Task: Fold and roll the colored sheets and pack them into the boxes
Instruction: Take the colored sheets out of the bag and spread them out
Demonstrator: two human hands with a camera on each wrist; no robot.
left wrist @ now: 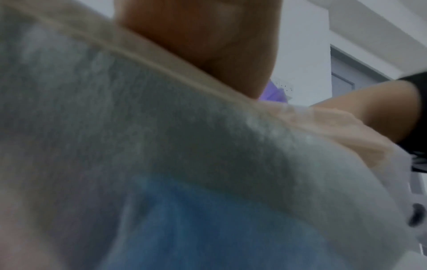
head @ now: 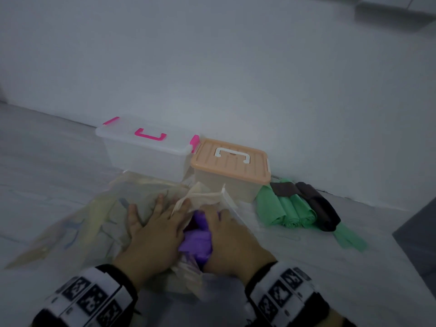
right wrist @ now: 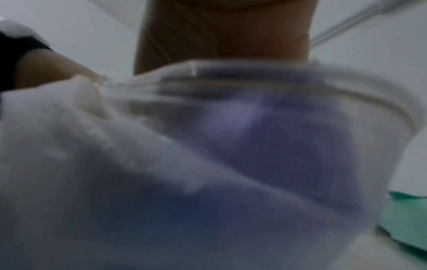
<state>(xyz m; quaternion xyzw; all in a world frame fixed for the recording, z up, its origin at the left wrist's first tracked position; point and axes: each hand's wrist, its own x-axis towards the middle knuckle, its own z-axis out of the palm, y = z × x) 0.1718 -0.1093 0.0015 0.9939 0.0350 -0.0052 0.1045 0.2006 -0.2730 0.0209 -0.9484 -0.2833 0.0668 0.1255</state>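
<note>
My left hand [head: 151,234] lies flat on the clear bag [head: 99,220], my right hand [head: 232,241] squeezes the purple sheet [head: 197,241]; next, I think, pull it out toward six o'clock.

We're looking at a pale grey floor [head: 59,161] meeting a plain white wall [head: 212,67] in dim, bluish light.

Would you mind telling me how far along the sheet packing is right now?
Done: green rolls and dark rolls lie rolled beside the orange-lidded box. In hand: the left hand presses the translucent sheet flat while the right hand works on the purple sheet. Left: both boxes, including the pink-handled box, have their lids on; no rolls visibly packed.
</note>
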